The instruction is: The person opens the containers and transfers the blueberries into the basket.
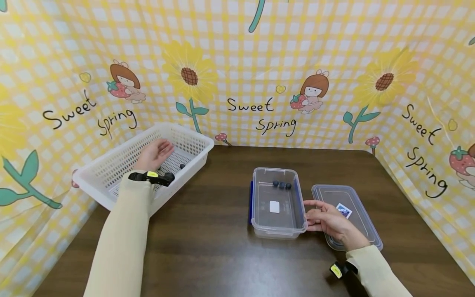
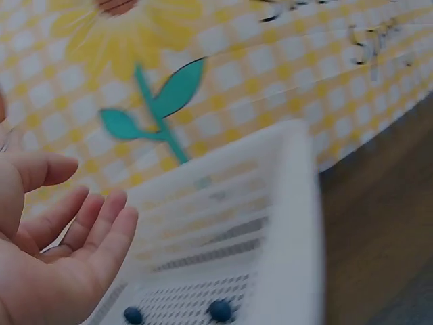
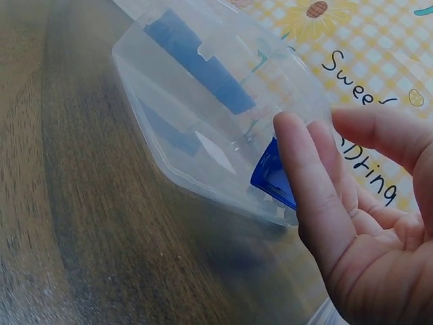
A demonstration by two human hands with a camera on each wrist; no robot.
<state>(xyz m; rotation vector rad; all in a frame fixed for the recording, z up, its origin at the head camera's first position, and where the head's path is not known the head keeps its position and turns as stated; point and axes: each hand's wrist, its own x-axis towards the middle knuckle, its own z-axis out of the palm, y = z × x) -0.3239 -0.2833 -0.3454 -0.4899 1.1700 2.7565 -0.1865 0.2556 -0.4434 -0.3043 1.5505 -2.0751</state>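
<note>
At the left of the head view, the left hand (image 1: pixel 155 153) hovers spread inside the white basket (image 1: pixel 111 165), holding nothing; the wrist view shows two blueberries (image 2: pixel 220 310) lying on the basket floor below it. At lower centre, the right hand (image 1: pixel 328 220) rests with relaxed fingers against the side of the clear box (image 1: pixel 277 222), which holds three blueberries at its far end. The box's lid (image 1: pixel 361 218) lies on the surface just to its right.

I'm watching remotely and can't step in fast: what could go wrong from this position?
The blueberries are small, round and loose in the white basket; the open left hand could easily knock them rolling or fumble one. The right hand only touches the clear container with straight fingers, so a nudge might slide it across the smooth table.
</note>
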